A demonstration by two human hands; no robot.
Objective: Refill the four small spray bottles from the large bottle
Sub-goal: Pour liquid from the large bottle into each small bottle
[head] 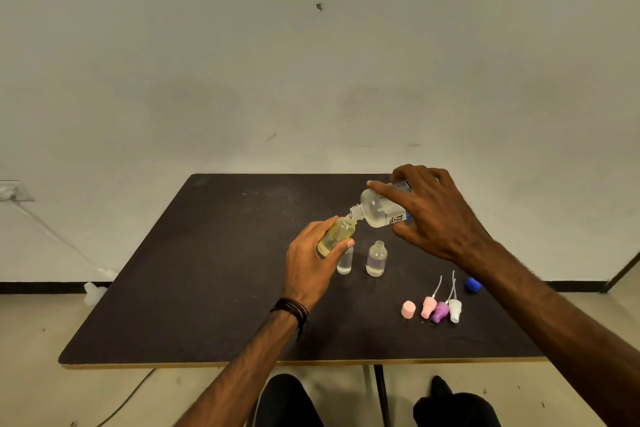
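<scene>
I'm mid-pour: my right hand (pixel 433 215) grips the large bottle (pixel 379 210), tipped so its neck meets the mouth of the yellow bottle (pixel 337 234), which my left hand (pixel 311 263) holds tilted above the table (pixel 173 288). Next I judge I should level the large bottle once this one fills, then set it down. Two more small bottles stand just below, one (pixel 376 258) uncapped, the other (pixel 345 262) half hidden behind my thumb. Spray tops (pixel 440 310) and a blue cap (pixel 472 284) lie apart, nearer me; nothing blocks the way.
</scene>
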